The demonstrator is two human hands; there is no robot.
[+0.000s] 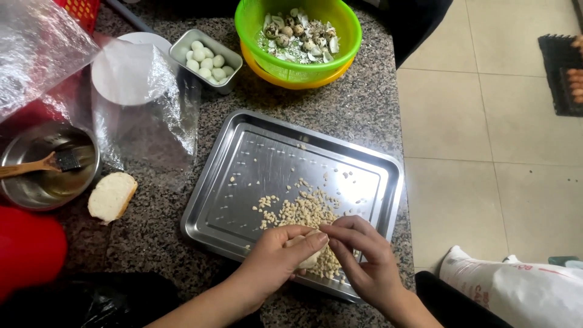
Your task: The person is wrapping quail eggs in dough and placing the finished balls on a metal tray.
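Note:
My left hand (280, 260) grips a pale piece of bread (308, 261) over the near edge of a steel baking tray (243, 159). The fingertips of my right hand (359, 255) pinch at the same piece from the right. Under both hands lies a heap of small bread crumbs (302, 212) spread on the tray. Most of the bread piece is hidden by my fingers.
A bread slice (112, 195) lies left of the tray. A steel bowl with a brush (47, 173), a plastic bag (143, 106), a small tin of peeled eggs (206, 59) and a green bowl of eggshells (299, 37) stand behind. The counter edge (402, 152) drops to the floor on the right.

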